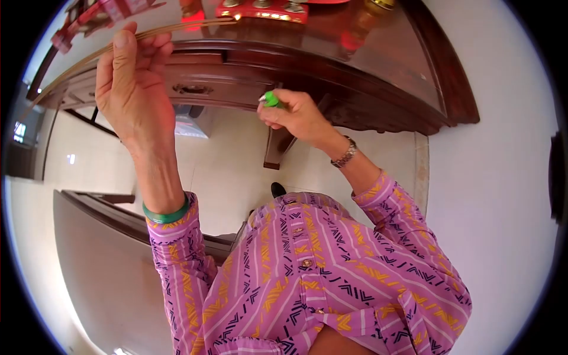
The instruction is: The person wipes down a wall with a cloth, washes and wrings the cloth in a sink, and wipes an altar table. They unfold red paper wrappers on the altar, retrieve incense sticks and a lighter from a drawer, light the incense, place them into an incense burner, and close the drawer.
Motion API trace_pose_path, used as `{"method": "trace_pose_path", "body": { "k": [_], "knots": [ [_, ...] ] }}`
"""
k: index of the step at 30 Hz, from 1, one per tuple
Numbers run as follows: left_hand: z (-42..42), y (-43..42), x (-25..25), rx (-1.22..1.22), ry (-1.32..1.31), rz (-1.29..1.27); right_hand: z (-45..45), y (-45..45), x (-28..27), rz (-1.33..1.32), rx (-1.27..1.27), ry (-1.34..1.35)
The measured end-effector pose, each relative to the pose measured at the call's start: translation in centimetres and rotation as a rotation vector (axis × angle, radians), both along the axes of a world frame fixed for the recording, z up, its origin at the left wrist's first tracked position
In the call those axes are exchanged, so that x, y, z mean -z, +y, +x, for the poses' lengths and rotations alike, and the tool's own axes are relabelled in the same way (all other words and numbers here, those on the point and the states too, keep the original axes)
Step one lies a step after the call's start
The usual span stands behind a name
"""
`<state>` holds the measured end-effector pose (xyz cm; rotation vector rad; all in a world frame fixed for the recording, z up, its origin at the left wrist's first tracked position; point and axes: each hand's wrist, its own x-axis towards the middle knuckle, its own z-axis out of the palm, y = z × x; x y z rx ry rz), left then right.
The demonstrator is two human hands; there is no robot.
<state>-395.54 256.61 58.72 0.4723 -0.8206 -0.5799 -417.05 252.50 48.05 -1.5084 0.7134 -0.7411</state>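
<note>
Pinched between the thumb and fingers of my left hand [133,92] are a few thin incense sticks [195,25]. They lie nearly level, long ends reaching down to the left, and a small bright glow shows at their right tips. My right hand [302,118] is closed around a green lighter [272,99], its metal top pointing left. No flame shows at the lighter. This hand is lower than the stick tips and apart from them, in front of the table's edge.
A dark wooden table [254,71] with drawers spans the top. On it stand a red tray [263,13] with small cups, a red-glowing lamp [190,15] and a gold-coloured object [383,3]. A wooden panel [106,260] is at lower left, a white wall [497,177] at right.
</note>
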Motion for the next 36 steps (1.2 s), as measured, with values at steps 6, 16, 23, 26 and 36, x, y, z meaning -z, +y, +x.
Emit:
{"method": "trace_pose_path", "body": {
  "k": [6,16,23,26,36],
  "knots": [
    [3.9,3.6,1.2,-0.164,0.070,0.101,6.4,-1.3,2.7,0.181,-0.066,0.092],
    [3.9,8.0,4.5,-0.475,0.142,0.303,13.5,-1.4,6.8,0.823,0.094,-0.632],
    [3.2,10.0,6.7,-0.462,0.141,0.403,15.9,-2.5,6.9,1.034,0.203,-1.076],
    [2.4,10.3,6.5,-0.473,0.144,0.420,15.8,-3.6,6.9,1.135,0.173,-1.181],
    [2.2,11.1,6.2,-0.467,0.192,0.432,14.8,-1.9,6.1,0.962,0.244,-1.042]
  ]
}}
